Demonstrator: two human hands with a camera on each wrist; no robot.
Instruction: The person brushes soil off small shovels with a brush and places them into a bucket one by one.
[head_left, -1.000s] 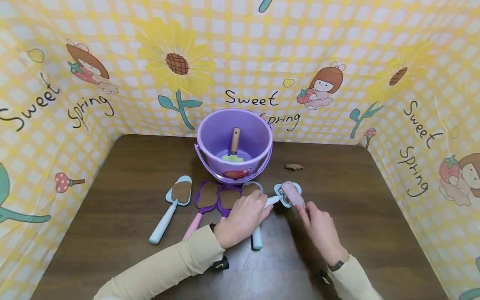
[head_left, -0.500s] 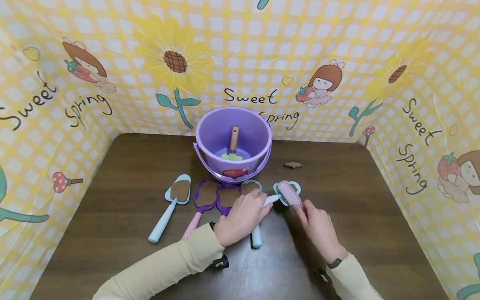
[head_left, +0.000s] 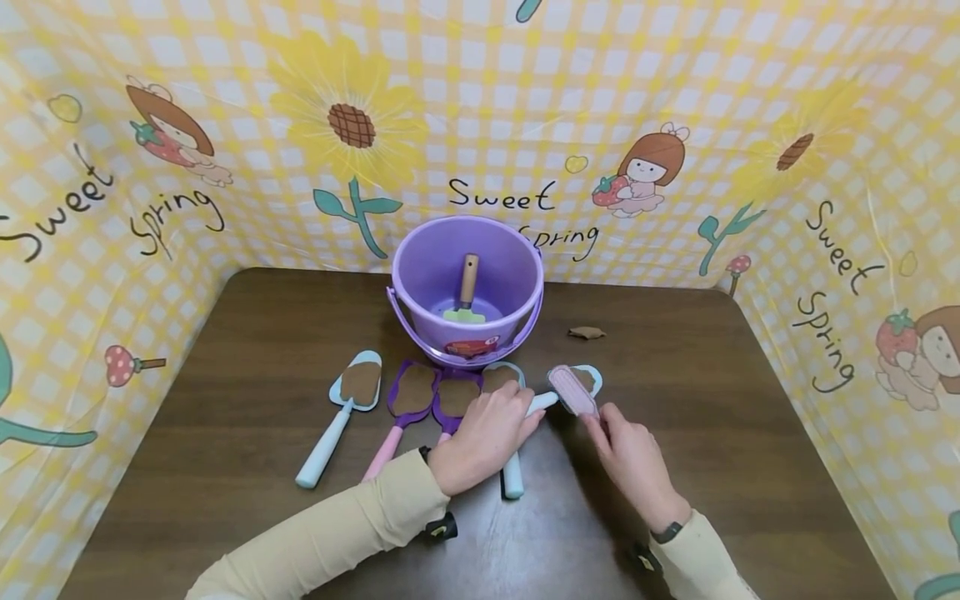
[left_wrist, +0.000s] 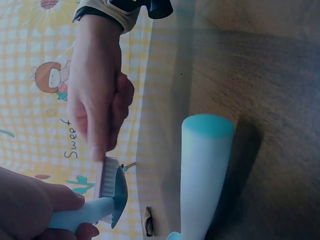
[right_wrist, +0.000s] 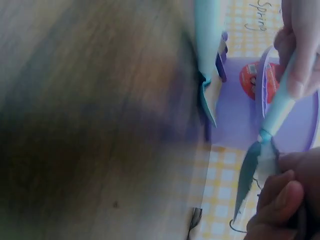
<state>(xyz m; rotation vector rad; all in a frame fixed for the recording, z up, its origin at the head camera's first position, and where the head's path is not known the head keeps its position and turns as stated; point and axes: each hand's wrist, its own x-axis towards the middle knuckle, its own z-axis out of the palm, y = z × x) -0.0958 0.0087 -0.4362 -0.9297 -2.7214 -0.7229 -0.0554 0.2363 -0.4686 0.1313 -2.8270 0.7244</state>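
In the head view my left hand (head_left: 491, 433) grips the pale blue handle of a toy shovel (head_left: 590, 379), whose blade points right. My right hand (head_left: 637, 462) pinches a pink scrub brush (head_left: 572, 390) by its near end. The brush lies across the left part of the blade and hides it. In the left wrist view, its pale bristles (left_wrist: 109, 172) face the inner side of the teal blade (left_wrist: 120, 195). Below my left hand, the handle of a second blue shovel (head_left: 512, 479) rests on the table. The right wrist view shows the gripped shovel (right_wrist: 277, 112) edge-on.
A purple bucket (head_left: 435, 332) stands at the back, holding a wooden-handled garden tool (head_left: 469, 279). To the left lie a blue shovel (head_left: 326, 446) and two purple ones with pink handles (head_left: 385, 452), brown patches on their blades. A dry leaf (head_left: 587, 332) lies right of the bucket.
The brush has slid left over the blade toward the handle, uncovering more of the blade's right side. My right hand has shifted slightly left with it. My left hand keeps its grip.
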